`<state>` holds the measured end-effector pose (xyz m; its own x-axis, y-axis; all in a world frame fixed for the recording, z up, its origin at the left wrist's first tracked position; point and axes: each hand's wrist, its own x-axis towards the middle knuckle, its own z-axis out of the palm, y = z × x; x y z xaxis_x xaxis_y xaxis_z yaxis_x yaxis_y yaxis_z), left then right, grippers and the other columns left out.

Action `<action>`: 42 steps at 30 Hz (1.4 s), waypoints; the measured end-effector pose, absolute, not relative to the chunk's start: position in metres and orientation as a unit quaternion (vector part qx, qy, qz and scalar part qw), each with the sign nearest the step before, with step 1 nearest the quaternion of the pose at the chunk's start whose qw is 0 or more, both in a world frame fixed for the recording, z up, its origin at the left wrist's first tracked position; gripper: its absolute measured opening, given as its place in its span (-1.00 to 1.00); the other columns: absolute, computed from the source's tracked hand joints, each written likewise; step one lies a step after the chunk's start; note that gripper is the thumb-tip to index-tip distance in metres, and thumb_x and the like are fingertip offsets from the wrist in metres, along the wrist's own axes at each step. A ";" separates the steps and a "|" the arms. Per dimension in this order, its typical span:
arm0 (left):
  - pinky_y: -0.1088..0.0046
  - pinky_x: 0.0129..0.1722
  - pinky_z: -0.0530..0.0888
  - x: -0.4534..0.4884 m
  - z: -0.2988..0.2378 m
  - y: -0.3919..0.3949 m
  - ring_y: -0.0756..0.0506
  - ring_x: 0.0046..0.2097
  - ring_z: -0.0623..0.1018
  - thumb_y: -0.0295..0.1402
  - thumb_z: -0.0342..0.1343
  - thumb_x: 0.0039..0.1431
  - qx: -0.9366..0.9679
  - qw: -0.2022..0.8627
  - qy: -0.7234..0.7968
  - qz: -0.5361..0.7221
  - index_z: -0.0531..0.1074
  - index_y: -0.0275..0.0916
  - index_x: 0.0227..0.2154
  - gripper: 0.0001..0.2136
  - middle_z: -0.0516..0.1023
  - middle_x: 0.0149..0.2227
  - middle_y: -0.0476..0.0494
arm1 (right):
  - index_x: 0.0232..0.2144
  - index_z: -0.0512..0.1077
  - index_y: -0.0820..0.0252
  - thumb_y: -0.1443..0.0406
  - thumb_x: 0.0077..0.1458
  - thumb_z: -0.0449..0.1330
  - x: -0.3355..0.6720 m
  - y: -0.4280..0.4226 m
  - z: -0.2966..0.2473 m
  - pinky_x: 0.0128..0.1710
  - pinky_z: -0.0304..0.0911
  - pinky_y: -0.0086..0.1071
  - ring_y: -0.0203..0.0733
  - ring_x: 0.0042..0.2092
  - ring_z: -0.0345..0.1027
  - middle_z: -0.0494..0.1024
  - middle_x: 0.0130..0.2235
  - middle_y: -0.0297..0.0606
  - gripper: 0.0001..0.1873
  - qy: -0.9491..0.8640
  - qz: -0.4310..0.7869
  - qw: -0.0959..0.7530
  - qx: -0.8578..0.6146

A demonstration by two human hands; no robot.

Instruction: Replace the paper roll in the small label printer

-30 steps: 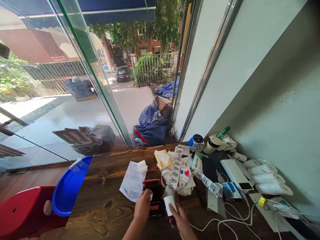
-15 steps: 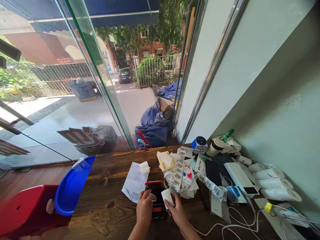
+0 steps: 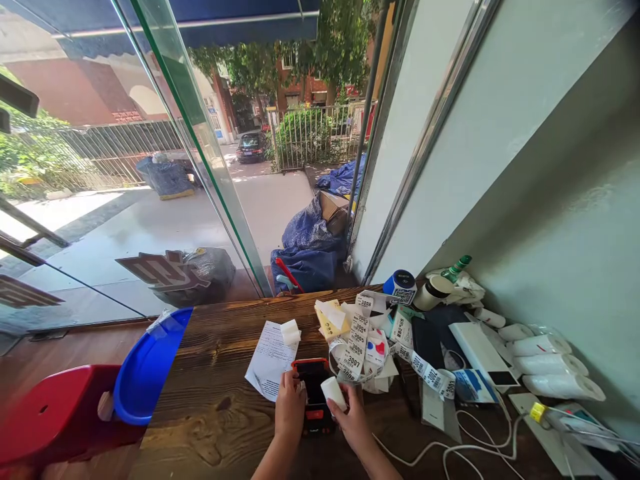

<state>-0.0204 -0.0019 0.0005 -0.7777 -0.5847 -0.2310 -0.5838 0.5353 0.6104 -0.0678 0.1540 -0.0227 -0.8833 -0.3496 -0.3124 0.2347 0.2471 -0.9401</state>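
A small black and red label printer (image 3: 313, 390) lies on the wooden counter (image 3: 220, 400) near its front edge. My left hand (image 3: 290, 408) grips the printer's left side, fingers curled over it. My right hand (image 3: 354, 420) pinches a small white paper roll (image 3: 333, 392) just at the printer's right edge. A strip of printed number labels (image 3: 356, 347) curls right behind the printer.
A printed sheet (image 3: 270, 359) lies left of the printer. White paper rolls (image 3: 545, 363), a white box (image 3: 475, 347), white cables (image 3: 450, 447) and a blue-capped can (image 3: 401, 287) crowd the counter's right side by the wall. Blue bowl (image 3: 145, 367) and red stool (image 3: 55, 413) stand left.
My right hand has brought the white roll up and left, from beside the printer's lower right to its right edge. My left hand has stayed on the printer.
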 end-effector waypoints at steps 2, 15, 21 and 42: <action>0.32 -0.02 0.39 -0.022 0.002 -0.001 -0.19 -0.05 0.50 -0.57 -0.05 0.15 0.345 -0.009 -0.874 -0.342 0.45 -0.35 -0.19 -0.77 0.49 -0.10 -0.31 | -0.13 0.35 0.21 0.25 0.05 0.23 -0.073 0.151 -0.016 -0.08 0.35 -0.09 0.00 -0.11 0.42 0.52 -0.15 -0.16 -0.68 0.778 -0.580 0.220 -0.095; 0.44 -0.15 0.42 -0.020 -0.006 -0.003 -0.07 -0.23 0.56 -0.62 -0.05 0.13 0.334 0.030 -0.871 -0.360 0.51 -0.28 -0.37 -0.76 0.55 -0.25 -0.16 | -0.06 0.43 0.23 0.51 0.06 0.29 -0.099 0.110 0.016 0.02 0.36 -0.02 -0.02 0.01 0.40 0.51 -0.03 -0.21 -0.62 0.875 -0.279 0.231 -0.321; 0.36 -0.08 0.45 -0.011 -0.013 -0.002 -0.12 -0.16 0.56 -0.51 -0.08 0.23 0.308 0.051 -0.882 -0.353 0.53 -0.32 -0.26 -0.74 0.56 -0.20 -0.24 | -0.03 0.43 0.20 0.46 0.11 0.28 -0.097 0.108 0.009 0.02 0.37 -0.02 -0.02 0.02 0.40 0.53 -0.03 -0.21 -0.65 0.874 -0.250 0.227 -0.349; 0.31 -0.12 0.51 -0.022 -0.012 -0.020 -0.18 -0.10 0.51 -0.63 0.11 0.00 0.109 0.027 -0.966 -0.232 0.61 -0.13 -0.27 -0.68 0.61 -0.18 -0.09 | -0.44 0.45 0.26 0.55 0.11 0.23 -0.086 0.136 -0.018 -0.23 0.45 -0.27 -0.19 -0.20 0.45 0.53 -0.33 -0.37 -0.84 0.863 -0.285 0.095 -0.406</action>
